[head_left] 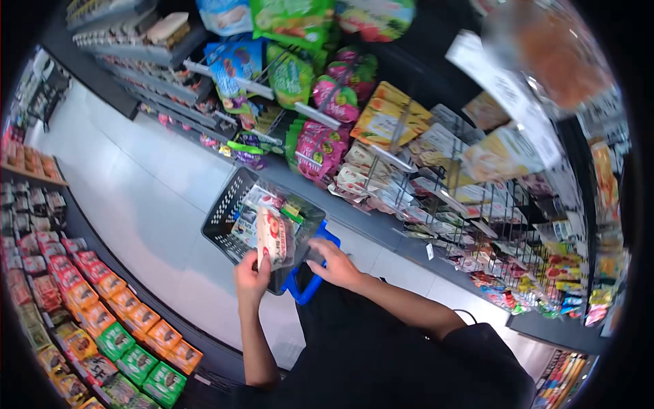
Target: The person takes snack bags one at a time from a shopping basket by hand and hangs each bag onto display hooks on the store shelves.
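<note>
A pale snack packet [274, 237] with red print is held over a dark shopping basket [219, 212]. My left hand [253, 274] pinches the packet's near left corner between thumb and fingers. Just to the right, my right hand [332, 263] has its fingers apart and slightly bent, and seems to hold nothing. It lies over the basket's blue handle [304, 292]; whether it bears any of the basket's weight I cannot tell. Inside the basket are other packages, among them a green and yellow one [292, 213], partly hidden by the packet.
Hanging pouches [320, 151] and packets fill the rack along the upper right. Lower left, a shelf holds red, orange and green boxes [138, 363]. Between them runs a pale floor aisle [146, 180]. A white price strip [497, 92] juts out at upper right.
</note>
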Available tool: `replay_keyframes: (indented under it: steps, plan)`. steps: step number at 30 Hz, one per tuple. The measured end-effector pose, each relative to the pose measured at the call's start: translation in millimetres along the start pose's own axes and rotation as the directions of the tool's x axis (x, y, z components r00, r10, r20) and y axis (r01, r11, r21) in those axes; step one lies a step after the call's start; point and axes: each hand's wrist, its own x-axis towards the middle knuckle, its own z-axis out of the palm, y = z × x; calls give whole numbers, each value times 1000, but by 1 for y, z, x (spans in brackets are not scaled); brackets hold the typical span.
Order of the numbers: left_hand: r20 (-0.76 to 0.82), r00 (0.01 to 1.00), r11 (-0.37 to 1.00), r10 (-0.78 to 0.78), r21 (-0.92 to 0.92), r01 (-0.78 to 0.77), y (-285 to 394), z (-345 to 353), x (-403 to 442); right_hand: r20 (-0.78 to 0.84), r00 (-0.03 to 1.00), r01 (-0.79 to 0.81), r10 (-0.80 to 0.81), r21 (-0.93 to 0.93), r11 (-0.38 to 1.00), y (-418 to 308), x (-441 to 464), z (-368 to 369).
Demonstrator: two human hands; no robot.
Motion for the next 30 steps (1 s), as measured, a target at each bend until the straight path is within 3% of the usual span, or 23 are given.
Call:
replay_keyframes:
  steps: [2, 3, 7, 10, 11, 13, 18, 20, 22, 24, 27, 30]
  plan:
    - [27, 988, 985, 150, 79, -152, 72, -11, -30, -28, 990, -131, 140, 203, 970, -11, 0, -26]
    - [40, 975, 969, 216, 114, -220, 100, -12, -45, -53, 987, -137, 150, 196, 971, -20, -1, -44]
    - [-48, 849, 848, 526, 105, -520, 175, 0, -83, -146, 989, 45, 4, 328, 944, -26, -19, -100]
    - [-184, 886, 881, 426, -141, -453, 194, 21, -102, 231, 966, -235, 120, 576, 783, -30, -47, -144]
    - [-199, 912, 880, 358, -254, -401, 199, 29, -105, 160, 987, -76, -4, 491, 868, -41, -57, -163]
    - [-196, 958, 835, 207, -475, -278, 208, 47, -109, 206, 978, -167, 41, 642, 748, -40, -83, -171]
    - [-78, 982, 724, 173, -666, -181, 212, 92, -101, 260, 945, -326, 197, 760, 562, -34, -137, -177]
    - [-3, 990, 676, 139, -731, -96, 214, 109, -99, 213, 942, -316, 259, 823, 473, -30, -152, -175]
    - [125, 980, 756, 154, -654, -36, 202, 127, -97, 121, 944, -245, 306, 879, 409, -31, -160, -177]
    - [226, 964, 761, 139, -648, 42, 195, 143, -101, 133, 929, -272, 344, 878, 394, -29, -163, -185]
    - [293, 947, 689, 134, -714, 124, 199, 160, -109, 102, 909, -285, 404, 859, 425, -31, -165, -196]
    - [277, 956, 658, 100, -739, 145, 203, 171, -109, 146, 888, -319, 435, 878, 357, -30, -171, -202]
